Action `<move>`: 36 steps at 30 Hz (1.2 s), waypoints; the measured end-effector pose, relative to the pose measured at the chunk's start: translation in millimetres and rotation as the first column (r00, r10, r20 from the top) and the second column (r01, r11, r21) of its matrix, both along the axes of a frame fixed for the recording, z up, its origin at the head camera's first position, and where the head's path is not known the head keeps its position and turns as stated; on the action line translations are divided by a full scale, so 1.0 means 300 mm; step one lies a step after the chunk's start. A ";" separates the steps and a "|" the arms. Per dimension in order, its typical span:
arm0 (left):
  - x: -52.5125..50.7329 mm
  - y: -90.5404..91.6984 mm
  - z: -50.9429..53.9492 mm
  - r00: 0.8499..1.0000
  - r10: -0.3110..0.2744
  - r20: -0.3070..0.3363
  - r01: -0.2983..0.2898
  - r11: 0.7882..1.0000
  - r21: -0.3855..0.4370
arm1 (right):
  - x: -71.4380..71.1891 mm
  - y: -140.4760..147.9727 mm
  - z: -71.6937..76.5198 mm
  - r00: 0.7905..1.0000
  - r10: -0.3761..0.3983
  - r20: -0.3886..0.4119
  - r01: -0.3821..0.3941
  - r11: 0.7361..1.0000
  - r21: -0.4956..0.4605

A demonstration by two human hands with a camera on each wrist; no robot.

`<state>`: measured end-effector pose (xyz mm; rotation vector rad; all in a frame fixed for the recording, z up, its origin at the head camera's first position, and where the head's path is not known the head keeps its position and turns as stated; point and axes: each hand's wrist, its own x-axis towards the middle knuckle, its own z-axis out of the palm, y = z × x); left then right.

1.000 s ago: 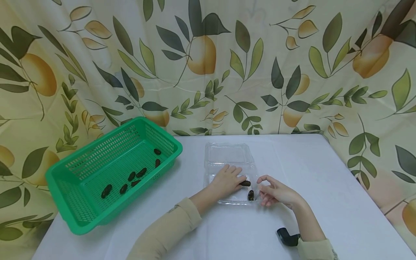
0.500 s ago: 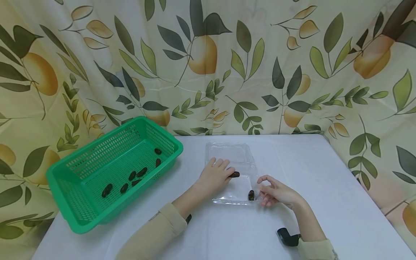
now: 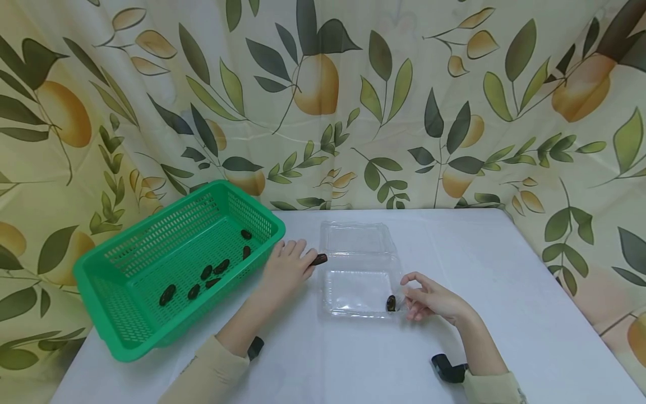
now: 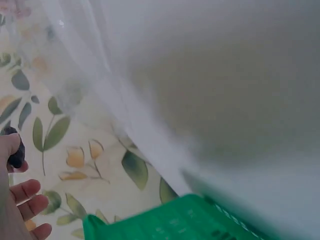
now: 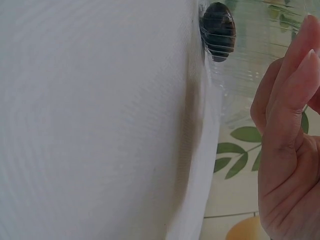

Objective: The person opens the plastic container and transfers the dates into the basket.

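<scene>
My left hand (image 3: 287, 268) pinches a dark brown, wrinkled date (image 3: 319, 259) between thumb and fingers, above the table between the green basket and the clear plastic box. In the left wrist view, the date (image 4: 17, 150) shows at the fingertips while the other fingers hang loosely bent. My right hand (image 3: 434, 300) pinches the right rim of the clear plastic box (image 3: 353, 311), whose lid lies folded back. One glossy dark date (image 3: 391, 303) lies in the box's front right corner, also visible through the plastic in the right wrist view.
The green perforated basket (image 3: 126, 349) stands at the left with several dark dates (image 3: 221, 266) on its floor. A white cloth covers the table (image 3: 353, 359). Behind it hangs a leaf-and-fruit patterned curtain (image 3: 323, 157). Black wrist cameras (image 3: 446, 370) sit on both arms.
My left hand has lifted the date out of the clear box and carried it left, close to the basket's right side. My right hand has stayed at the box's rim.
</scene>
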<state>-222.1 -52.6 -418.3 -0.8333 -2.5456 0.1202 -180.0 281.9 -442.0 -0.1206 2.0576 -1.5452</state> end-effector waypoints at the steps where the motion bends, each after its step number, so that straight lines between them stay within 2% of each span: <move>1: 0.004 -0.021 0.000 1.000 0.004 -0.020 -0.004 1.000 0.004 | 0.000 0.000 0.000 1.000 0.000 0.000 0.000 1.000 0.002; 8: 0.018 -0.176 0.014 0.981 0.012 -0.193 0.011 0.993 0.121 | -0.001 -0.001 0.001 1.000 -0.003 -0.001 0.003 1.000 0.011; 16: 0.039 -0.335 0.055 0.956 0.068 -0.285 -0.007 0.978 0.207 | -0.002 0.001 0.001 1.000 -0.005 0.000 0.005 1.000 0.011; 18: 0.043 -0.374 0.055 0.958 0.093 -0.271 -0.034 0.976 0.214 | -0.003 0.001 0.002 1.000 -0.004 0.001 0.004 1.000 0.012; 22: 0.048 -0.455 0.035 0.972 0.163 -0.167 -0.125 0.967 0.220 | -0.002 0.000 0.005 1.000 -0.004 0.004 0.004 1.000 0.014; 25: 0.055 -0.510 0.022 0.971 0.210 -0.114 -0.183 0.960 0.214 | -0.002 -0.001 0.007 1.000 -0.004 0.003 0.004 1.000 0.016; 29: 0.068 -0.566 0.018 0.962 0.260 -0.085 -0.240 0.951 0.193 | 0.000 -0.002 0.009 1.000 -0.003 0.004 0.003 1.000 0.017; 31: 0.076 -0.586 0.021 0.957 0.286 -0.051 -0.274 0.946 0.174 | 0.000 -0.002 0.008 1.000 -0.003 0.004 0.003 1.000 0.017; 34: 0.087 -0.612 0.030 0.942 0.333 0.035 -0.334 0.933 0.133 | 0.001 -0.002 0.009 1.000 -0.002 0.006 0.002 1.000 0.018; 36: 0.092 -0.631 0.036 0.927 0.360 0.104 -0.370 0.923 0.103 | 0.000 -0.003 0.009 1.000 -0.001 0.006 0.001 1.000 0.017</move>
